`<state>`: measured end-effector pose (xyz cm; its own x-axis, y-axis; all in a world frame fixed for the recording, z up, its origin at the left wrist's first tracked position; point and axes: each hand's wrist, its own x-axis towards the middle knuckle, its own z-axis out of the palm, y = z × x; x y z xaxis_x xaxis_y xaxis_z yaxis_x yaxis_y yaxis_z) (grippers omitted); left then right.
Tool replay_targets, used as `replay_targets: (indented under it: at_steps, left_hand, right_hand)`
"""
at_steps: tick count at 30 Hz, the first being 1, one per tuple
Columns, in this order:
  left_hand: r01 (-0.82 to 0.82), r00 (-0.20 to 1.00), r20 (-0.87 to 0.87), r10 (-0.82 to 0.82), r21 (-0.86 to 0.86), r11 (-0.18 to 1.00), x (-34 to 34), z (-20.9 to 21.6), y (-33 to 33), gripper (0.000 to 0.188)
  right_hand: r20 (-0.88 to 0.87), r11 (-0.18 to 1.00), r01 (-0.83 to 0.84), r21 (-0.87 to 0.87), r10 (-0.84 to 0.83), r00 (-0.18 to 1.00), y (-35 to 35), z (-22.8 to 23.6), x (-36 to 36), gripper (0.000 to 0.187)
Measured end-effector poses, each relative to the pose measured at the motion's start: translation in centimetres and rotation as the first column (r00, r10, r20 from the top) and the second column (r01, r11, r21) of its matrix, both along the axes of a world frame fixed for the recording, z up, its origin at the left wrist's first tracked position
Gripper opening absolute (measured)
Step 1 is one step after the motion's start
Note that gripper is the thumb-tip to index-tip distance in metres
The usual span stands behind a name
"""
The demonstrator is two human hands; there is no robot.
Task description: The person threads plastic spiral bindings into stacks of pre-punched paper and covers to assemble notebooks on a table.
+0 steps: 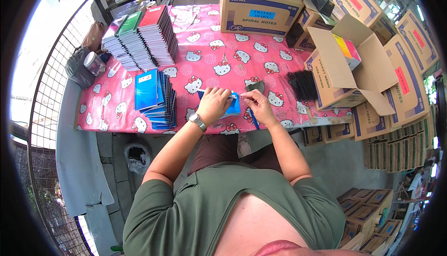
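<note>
My left hand (216, 103), with a metal watch on its wrist, lies curled over a small blue notebook (233, 109) near the table's front edge and grips it. Most of the notebook is hidden under that hand. At the notebook's right end, my right hand (259, 107) has thumb and finger pinched together; whatever lies between them is too small to tell. A thin blue pen-like stick (254, 120) shows beside the right palm. Just beyond the right fingers lies a dark green piece of cloth (255, 87). Left of my hands stands a stack of blue spiral notebooks (148, 90).
Taller stacks of spiral notebooks (156, 35) stand at the back left by a lidded jar (94, 64). Black spiral coils (300, 86) lie beside an open carton (326, 81) on the right. A closed carton (258, 11) sits at the back of the pink-covered table (205, 63).
</note>
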<state>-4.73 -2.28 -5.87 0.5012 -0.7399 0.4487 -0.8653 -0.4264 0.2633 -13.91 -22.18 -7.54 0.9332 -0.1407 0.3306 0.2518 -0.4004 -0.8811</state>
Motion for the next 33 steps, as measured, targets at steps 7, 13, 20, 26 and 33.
replay_targets:
  at_steps: [7, 13, 20, 26, 33]
  left_hand:
    - [-0.01, 1.0, 0.004, 0.01, -0.003, 1.0, -0.1, -0.5, -0.3, 0.024]
    - [-0.034, 0.998, 0.052, 0.027, 0.13, 0.991, -1.5, 0.2, -0.6, 0.032]
    - [-0.009, 1.0, -0.022, 0.012, 0.113, 0.994, -1.6, 0.7, 0.2, 0.028]
    - [0.056, 0.995, -0.097, -0.039, 0.182, 0.982, -0.4, -0.6, 0.2, 0.027]
    - [-0.171, 0.979, -0.1, 0.178, 0.082, 0.982, -0.5, -1.5, 1.5, 0.036]
  right_hand:
    - [-0.156, 0.992, -0.104, -0.067, 0.093, 0.983, -0.8, 0.9, -0.1, 0.022]
    - [-0.151, 0.994, -0.041, -0.106, 0.025, 0.988, -0.4, 2.2, -0.6, 0.044]
    - [-0.5, 0.972, -0.233, 0.006, 0.205, 0.842, -0.7, 4.7, 1.7, 0.034]
    - [-0.13, 0.637, 0.159, -0.754, -0.382, 0.915, -6.7, -6.9, 6.1, 0.04]
    - [-0.021, 0.428, -0.417, 0.802, 0.717, 0.697, -3.5, 2.8, 4.1, 0.041]
